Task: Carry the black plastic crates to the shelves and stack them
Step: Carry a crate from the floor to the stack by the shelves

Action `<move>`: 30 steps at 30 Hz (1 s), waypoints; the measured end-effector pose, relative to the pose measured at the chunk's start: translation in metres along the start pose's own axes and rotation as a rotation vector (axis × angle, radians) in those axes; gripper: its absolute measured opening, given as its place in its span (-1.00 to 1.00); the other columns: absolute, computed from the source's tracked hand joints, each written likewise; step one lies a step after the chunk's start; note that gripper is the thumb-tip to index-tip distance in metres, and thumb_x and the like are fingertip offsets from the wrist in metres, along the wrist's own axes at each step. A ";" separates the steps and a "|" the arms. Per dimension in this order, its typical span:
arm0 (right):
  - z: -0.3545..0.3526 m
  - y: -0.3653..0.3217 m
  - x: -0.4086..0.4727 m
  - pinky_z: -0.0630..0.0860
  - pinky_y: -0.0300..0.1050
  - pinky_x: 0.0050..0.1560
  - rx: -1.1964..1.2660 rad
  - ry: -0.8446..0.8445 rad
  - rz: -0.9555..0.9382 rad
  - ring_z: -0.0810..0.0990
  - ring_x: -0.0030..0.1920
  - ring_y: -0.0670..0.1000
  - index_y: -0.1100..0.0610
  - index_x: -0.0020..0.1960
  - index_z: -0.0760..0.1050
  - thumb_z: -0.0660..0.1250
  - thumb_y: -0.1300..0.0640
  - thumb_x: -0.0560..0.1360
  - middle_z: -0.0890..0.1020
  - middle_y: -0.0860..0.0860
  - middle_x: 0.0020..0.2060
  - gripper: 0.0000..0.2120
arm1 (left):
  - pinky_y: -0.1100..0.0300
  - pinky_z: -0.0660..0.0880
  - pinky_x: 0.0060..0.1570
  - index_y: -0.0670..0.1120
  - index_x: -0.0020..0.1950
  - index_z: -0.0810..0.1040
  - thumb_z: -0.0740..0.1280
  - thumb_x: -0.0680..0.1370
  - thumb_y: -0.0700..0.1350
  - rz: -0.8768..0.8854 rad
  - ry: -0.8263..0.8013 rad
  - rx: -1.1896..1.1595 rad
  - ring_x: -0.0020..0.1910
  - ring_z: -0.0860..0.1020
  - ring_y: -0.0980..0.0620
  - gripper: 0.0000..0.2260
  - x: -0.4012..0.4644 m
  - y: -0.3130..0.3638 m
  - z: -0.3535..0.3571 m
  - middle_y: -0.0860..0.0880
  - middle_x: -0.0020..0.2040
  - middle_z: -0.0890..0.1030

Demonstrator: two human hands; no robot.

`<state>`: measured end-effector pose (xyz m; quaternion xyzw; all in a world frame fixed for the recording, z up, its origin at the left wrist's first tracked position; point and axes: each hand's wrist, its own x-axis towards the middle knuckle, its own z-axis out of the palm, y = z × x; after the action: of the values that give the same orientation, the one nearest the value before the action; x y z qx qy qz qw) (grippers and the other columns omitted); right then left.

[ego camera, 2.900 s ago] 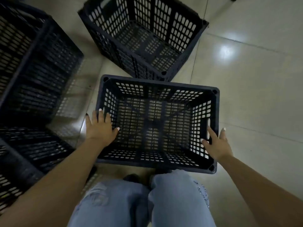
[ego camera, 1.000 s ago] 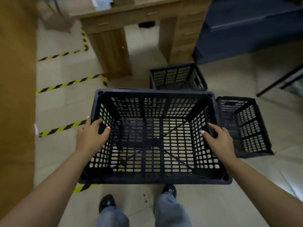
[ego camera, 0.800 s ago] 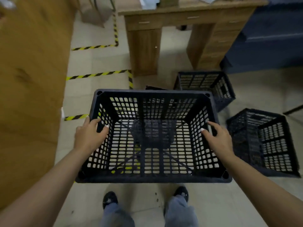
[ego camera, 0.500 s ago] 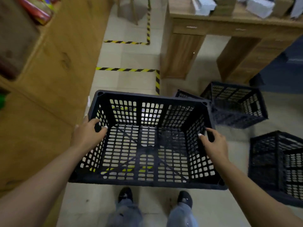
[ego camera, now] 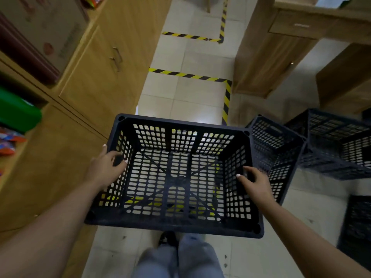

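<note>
Since half a second ago the view has swung left — the wooden shelf unit [ego camera: 84, 81] now fills the left side, and the floor crates have slid toward the right edge.

Carried crate [ego camera: 176, 175]: black plastic, lattice walls and floor, held in the air above the tiled floor [ego camera: 186, 101], in front of the person's legs, just beside the shelf unit's lower cupboard.

Left hand [ego camera: 104, 169] is clasped over the left short wall, thumb inside, fingers outside. Right hand [ego camera: 255, 181] is clasped likewise over the right short wall.

Handling, judged: empty and perforated, so probably light; rigid ribbed walls, unlikely to flex. Smooth plastic could slip — the rim at mid-wall, as held now, looks the sound hold.

Orientation: open side up, roughly level, near edge slightly lower. Long axis runs left–right across the body, far right corner close to another crate [ego camera: 279, 149] on the floor.

Two more crates [ego camera: 339, 141] lie further right.
</note>
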<state>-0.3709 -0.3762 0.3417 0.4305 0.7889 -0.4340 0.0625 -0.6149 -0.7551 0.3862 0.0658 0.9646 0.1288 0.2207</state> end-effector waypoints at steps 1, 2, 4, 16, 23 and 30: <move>0.007 0.000 0.009 0.50 0.11 0.22 -0.010 -0.016 0.004 0.53 0.19 0.06 -0.11 0.27 0.47 0.31 -0.31 0.35 0.50 0.09 0.25 -0.45 | -0.17 0.37 0.27 0.02 0.32 0.48 0.31 0.50 0.16 -0.008 0.001 -0.009 0.38 0.28 -0.34 -0.57 0.009 -0.005 0.004 -0.11 0.55 0.13; 0.014 -0.001 0.018 0.50 0.12 0.23 -0.018 -0.026 0.011 0.52 0.20 0.07 -0.10 0.27 0.47 0.31 -0.32 0.34 0.50 0.10 0.25 -0.43 | -0.16 0.32 0.29 0.01 0.33 0.49 0.32 0.51 0.13 -0.008 0.003 -0.012 0.39 0.28 -0.34 -0.58 0.018 -0.009 0.009 -0.11 0.55 0.13; 0.029 -0.001 0.035 0.49 0.12 0.24 -0.030 -0.039 0.030 0.50 0.23 0.10 -0.09 0.28 0.47 0.30 -0.32 0.34 0.48 0.11 0.28 -0.43 | -0.16 0.28 0.32 0.01 0.33 0.48 0.33 0.51 0.11 -0.020 -0.014 -0.018 0.41 0.24 -0.32 -0.58 0.036 -0.015 0.017 -0.10 0.56 0.11; 0.149 0.040 0.133 0.43 0.10 0.30 0.052 -0.005 0.126 0.46 0.28 0.11 -0.03 0.35 0.41 0.37 -0.06 0.49 0.47 0.10 0.30 -0.55 | -0.14 0.23 0.36 0.06 0.35 0.45 0.31 0.52 0.12 0.000 -0.176 0.008 0.46 0.14 -0.31 -0.59 0.165 -0.050 0.111 -0.08 0.58 0.00; 0.230 0.084 0.181 0.30 0.23 0.38 0.016 0.055 0.166 0.26 0.44 0.21 -0.13 0.36 0.38 0.19 -0.46 0.37 0.23 0.13 0.47 -0.34 | -0.14 0.21 0.37 0.06 0.23 0.49 0.28 0.52 0.18 0.001 -0.255 0.036 0.47 0.11 -0.31 -0.66 0.226 -0.078 0.205 -0.09 0.58 -0.09; 0.272 0.122 0.212 0.20 0.24 0.41 -0.018 0.054 0.180 0.11 0.51 0.19 -0.11 0.42 0.34 0.26 -0.27 0.48 0.07 0.10 0.55 -0.44 | -0.15 0.15 0.40 0.12 0.46 0.29 0.19 0.52 0.28 -0.011 -0.296 0.018 0.50 0.02 -0.28 -0.46 0.259 -0.092 0.271 -0.03 0.58 -0.18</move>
<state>-0.4878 -0.4143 -0.0028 0.5105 0.7525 -0.4077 0.0838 -0.7326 -0.7362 0.0196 0.0807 0.9230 0.1080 0.3604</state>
